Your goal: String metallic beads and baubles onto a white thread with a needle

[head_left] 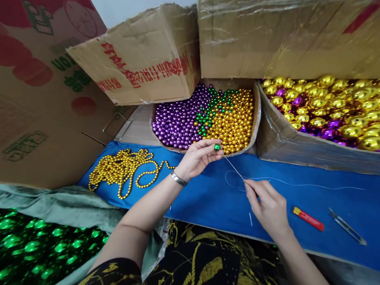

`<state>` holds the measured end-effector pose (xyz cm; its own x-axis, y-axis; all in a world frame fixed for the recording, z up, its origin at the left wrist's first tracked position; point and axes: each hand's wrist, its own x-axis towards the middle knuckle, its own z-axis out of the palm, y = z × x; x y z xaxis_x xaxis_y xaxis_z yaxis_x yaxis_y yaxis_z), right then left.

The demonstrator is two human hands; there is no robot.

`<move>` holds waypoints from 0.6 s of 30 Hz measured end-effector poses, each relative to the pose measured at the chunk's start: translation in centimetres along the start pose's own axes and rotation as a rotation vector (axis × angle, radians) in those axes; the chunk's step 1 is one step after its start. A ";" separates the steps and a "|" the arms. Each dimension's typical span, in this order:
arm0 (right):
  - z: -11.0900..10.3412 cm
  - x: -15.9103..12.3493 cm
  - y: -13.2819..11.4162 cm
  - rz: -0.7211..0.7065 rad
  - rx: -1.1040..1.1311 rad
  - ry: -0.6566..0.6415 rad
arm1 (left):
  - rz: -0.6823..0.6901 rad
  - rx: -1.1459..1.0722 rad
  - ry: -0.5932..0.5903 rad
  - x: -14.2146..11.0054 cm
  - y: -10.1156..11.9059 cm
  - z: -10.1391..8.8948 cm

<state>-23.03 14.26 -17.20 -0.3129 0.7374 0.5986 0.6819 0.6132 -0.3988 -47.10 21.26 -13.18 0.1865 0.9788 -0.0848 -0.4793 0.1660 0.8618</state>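
Threading looks underway: left hand (197, 158) pinches a green bead (217, 147) at twelve o'clock of the blue board (303, 194), right hand (268, 206) pinches the needle (234, 167), which likely needs aligning with the bead's hole.

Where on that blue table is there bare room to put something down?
The blue tabletop lies bare right of the right hand, between the white thread and the red lighter. It is crowded at the gold bead strand and along the cardboard box of small beads.
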 end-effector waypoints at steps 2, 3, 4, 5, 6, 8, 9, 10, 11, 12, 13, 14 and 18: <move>0.0 -0.2 0.1 -0.006 -0.025 -0.001 | 0.019 0.021 -0.019 -0.3 0.0 0.0; 0.1 -0.2 0.1 -0.010 -0.040 -0.001 | 0.035 0.040 -0.024 -0.4 0.0 0.0; 0.2 -0.3 0.0 -0.015 -0.057 -0.002 | 0.050 0.069 -0.027 -0.6 -0.1 0.2; 0.3 -0.3 -0.1 -0.018 -0.073 -0.004 | 0.066 0.106 -0.030 -0.8 -0.1 0.4; 0.4 -0.3 -0.1 -0.018 -0.083 -0.005 | 0.080 0.148 -0.039 -0.9 -0.2 0.6; 0.6 -0.2 -0.2 0.001 -0.059 0.002 | 0.079 0.237 -0.100 -1.1 -0.2 1.2; 0.7 0.0 -0.2 0.021 -0.023 0.014 | 0.068 0.272 -0.145 -1.0 -0.1 1.6; 0.7 0.0 -0.1 0.041 0.020 0.031 | 0.057 0.292 -0.188 -0.9 0.0 2.0; 0.6 0.0 0.1 0.062 0.061 0.054 | 0.048 0.297 -0.218 -0.6 0.2 2.5; 0.5 0.0 0.3 0.079 0.094 0.076 | 0.046 0.291 -0.229 -0.2 0.5 3.0; 0.4 -0.2 0.5 0.091 0.114 0.096 | 0.052 0.279 -0.221 0.4 0.8 3.7; 0.2 -0.4 0.8 0.101 0.124 0.110 | 0.064 0.270 -0.202 1.1 1.2 4.5; -0.3 -1.7 1.9 0.149 0.152 0.144 | 0.143 0.345 -0.179 4.8 2.3 8.5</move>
<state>-20.97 14.04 -18.74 -0.1118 0.7816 0.6137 0.6025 0.5444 -0.5836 -40.02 25.36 -7.36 0.2994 0.9477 0.1105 -0.2017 -0.0503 0.9782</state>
